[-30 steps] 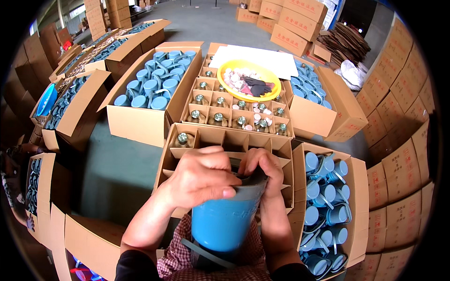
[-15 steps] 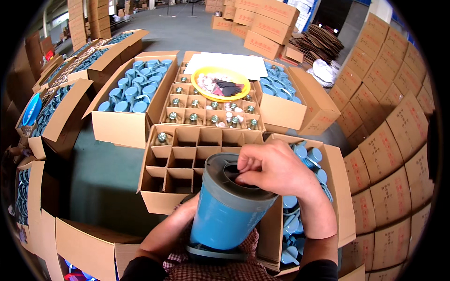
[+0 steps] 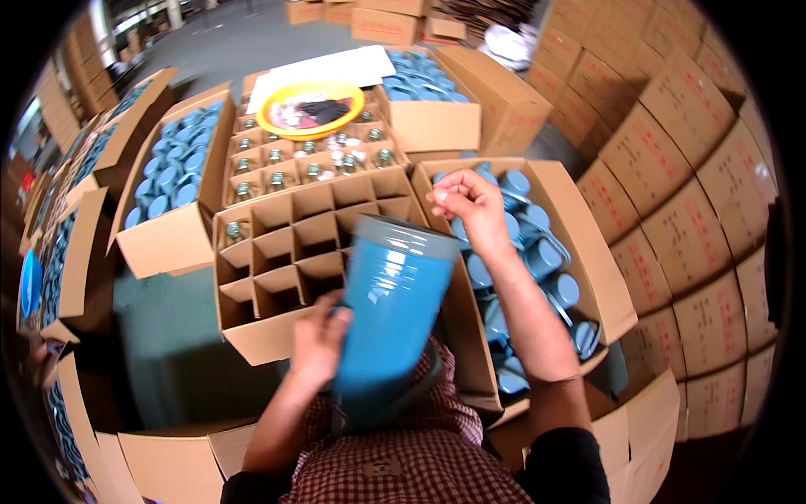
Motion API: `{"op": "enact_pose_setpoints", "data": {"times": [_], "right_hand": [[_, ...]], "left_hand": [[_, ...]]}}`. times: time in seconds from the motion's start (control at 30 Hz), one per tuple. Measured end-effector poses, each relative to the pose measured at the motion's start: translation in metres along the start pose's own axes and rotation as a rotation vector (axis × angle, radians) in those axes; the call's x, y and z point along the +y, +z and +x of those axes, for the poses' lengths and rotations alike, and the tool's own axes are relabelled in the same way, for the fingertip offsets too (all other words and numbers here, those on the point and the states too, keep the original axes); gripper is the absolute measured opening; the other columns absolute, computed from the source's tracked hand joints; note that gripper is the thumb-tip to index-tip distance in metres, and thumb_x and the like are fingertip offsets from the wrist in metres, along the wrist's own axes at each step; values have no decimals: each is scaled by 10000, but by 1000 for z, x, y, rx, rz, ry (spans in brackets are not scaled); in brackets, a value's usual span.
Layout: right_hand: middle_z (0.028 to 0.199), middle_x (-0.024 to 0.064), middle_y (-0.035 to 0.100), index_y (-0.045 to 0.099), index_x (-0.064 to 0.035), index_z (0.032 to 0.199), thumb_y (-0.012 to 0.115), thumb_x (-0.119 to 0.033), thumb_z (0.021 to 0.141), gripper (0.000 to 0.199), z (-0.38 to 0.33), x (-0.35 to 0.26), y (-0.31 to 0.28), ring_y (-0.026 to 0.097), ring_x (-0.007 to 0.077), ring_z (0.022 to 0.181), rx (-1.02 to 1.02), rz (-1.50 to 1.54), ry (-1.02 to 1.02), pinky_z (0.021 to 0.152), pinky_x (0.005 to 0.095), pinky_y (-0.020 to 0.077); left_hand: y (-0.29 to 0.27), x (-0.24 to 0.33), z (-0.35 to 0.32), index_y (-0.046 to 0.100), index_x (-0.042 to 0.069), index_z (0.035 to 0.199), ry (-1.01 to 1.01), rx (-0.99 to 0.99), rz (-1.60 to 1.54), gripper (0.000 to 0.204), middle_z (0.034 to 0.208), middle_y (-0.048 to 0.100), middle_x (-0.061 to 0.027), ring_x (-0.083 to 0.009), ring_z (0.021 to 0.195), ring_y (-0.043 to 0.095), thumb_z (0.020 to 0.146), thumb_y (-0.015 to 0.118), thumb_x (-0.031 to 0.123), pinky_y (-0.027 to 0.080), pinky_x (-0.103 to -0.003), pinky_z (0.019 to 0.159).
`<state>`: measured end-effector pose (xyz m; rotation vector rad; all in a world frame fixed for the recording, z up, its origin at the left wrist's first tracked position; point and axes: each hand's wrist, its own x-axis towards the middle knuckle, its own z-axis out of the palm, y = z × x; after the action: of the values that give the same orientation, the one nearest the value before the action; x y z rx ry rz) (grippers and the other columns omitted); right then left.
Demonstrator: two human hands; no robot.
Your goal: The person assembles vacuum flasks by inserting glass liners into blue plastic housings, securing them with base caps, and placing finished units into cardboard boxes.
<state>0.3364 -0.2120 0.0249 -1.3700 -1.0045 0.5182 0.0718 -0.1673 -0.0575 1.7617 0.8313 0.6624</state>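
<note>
Cardboard boxes (image 3: 672, 193) wall the right side; a divided carton (image 3: 290, 244) lies ahead. Since the earlier frame the right hand (image 3: 467, 202) has left the blue tumbler (image 3: 388, 315), pinched shut over a box of blue lids (image 3: 537, 252). The left hand (image 3: 319, 344) clasps the tilted, glossy tumbler at the chest.

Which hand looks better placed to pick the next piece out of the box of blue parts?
The right hand: it hovers over the open carton of blue parts on the person's right, pinching at most something small. The left hand is wrapped around the large blue cup, tilted over the divided carton.
</note>
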Motion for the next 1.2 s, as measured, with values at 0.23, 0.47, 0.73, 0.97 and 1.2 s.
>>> {"op": "enact_pose_setpoints", "data": {"times": [0.23, 0.47, 0.73, 0.97, 1.2], "right_hand": [[1155, 138, 573, 569, -30, 1136, 653, -377, 810, 483, -189, 84, 5, 527, 281, 1116, -441, -48, -163, 952, 412, 393], [811, 80, 558, 567, -87, 775, 766, -230, 647, 276, -260, 58, -10, 546, 276, 800, -497, -428, -92, 688, 359, 438], [730, 69, 579, 582, 10, 824, 639, -123, 785, 150, -258, -7, -71, 542, 142, 637, 772, -360, -296, 574, 275, 454], [710, 8, 557, 590, -5, 838, 651, -117, 816, 130, -256, -58, -159, 488, 92, 651, 1077, -624, -350, 607, 215, 403], [661, 83, 579, 617, 16, 837, 699, -82, 756, 152, -233, -46, -180, 536, 151, 610, 908, -1037, -52, 597, 274, 445]], "left_hand": [[-19, -108, 12, 564, -6, 1053, -211, 294, -762, 311, 960, 606, -89, -194, 868, 577, 936, 383, 218, 462, -328, 825], [5, -182, 9, 516, -13, 1146, -506, 385, -1017, 350, 1063, 587, -160, -302, 944, 577, 924, 362, 210, 485, -384, 844], [113, -13, 61, 520, -15, 1142, -391, -244, -920, 284, 976, 636, -109, -198, 855, 640, 937, 427, 158, 490, -266, 561], [144, -3, 52, 562, -11, 1124, -321, -602, -726, 289, 1006, 648, -162, -226, 813, 675, 904, 524, 173, 504, -241, 535], [121, -65, 40, 575, -14, 1078, -375, -437, -667, 284, 924, 665, -182, -239, 724, 682, 914, 513, 210, 488, -249, 486]]}}
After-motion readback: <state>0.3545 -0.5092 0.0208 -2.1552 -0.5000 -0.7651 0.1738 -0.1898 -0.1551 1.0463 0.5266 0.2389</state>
